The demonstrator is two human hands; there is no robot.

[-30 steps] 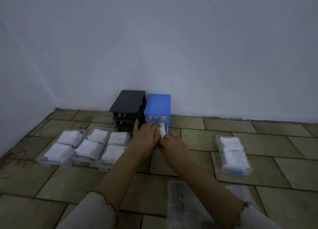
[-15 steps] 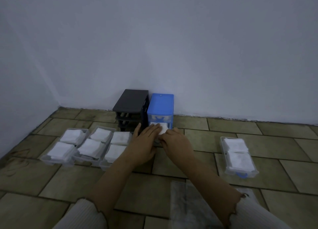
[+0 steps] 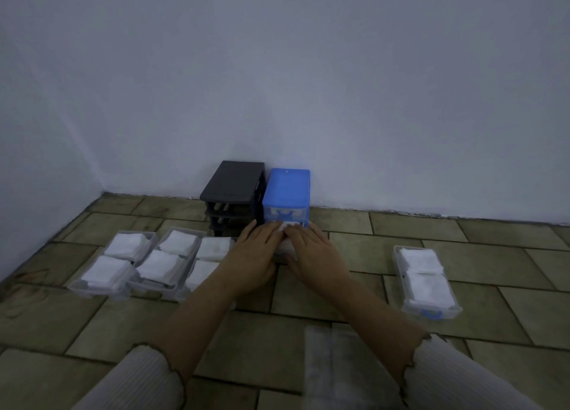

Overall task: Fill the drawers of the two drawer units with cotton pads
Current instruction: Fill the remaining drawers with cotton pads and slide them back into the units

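While both hands, left (image 3: 256, 252) and right (image 3: 311, 249), press flat-fingered on pads (image 3: 288, 225) at the blue unit (image 3: 287, 194): one black unit (image 3: 234, 187) left of it, three filled drawers (image 3: 166, 261) further left, one (image 3: 427, 281) right.

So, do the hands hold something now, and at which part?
Nothing is gripped. Both hands, left and right, lie flat with straight fingers on the cotton pads in the blue unit's drawer.

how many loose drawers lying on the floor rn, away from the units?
4: three side by side left of the black unit, at; one to the right. Hands hide a possible fifth at the blue unit.
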